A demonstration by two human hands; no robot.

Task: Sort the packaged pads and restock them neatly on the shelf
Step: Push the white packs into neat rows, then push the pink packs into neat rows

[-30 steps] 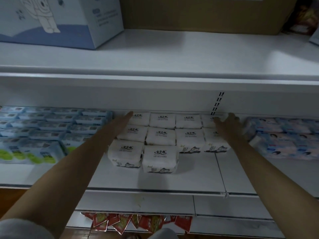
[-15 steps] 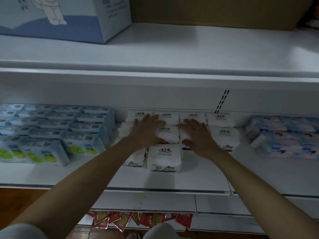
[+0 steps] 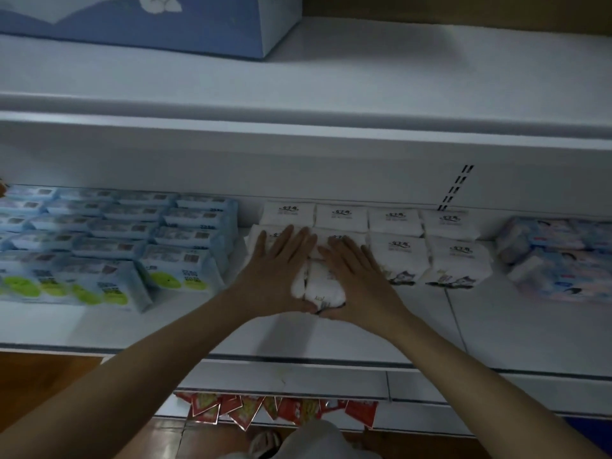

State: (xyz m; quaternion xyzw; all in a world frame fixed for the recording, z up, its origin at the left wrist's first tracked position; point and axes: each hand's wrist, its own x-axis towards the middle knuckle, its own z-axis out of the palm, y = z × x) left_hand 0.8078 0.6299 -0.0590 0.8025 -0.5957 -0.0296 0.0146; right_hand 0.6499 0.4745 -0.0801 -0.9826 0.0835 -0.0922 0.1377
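Both hands lie flat, fingers straight, on the front white packs: left hand (image 3: 281, 270) and right hand (image 3: 357, 276) side by side, thumbs meeting at the front pack (image 3: 323, 289), pressing rather than gripping. White packs (image 3: 397, 238) stand mid-shelf (image 3: 331, 332) in two full rows, with the pressed packs projecting forward of them. Blue packs (image 3: 109, 240) at left and pale packs (image 3: 559, 256) at right appear already grouped. Judged remaining: squaring the front white packs; bare shelf remains in front.
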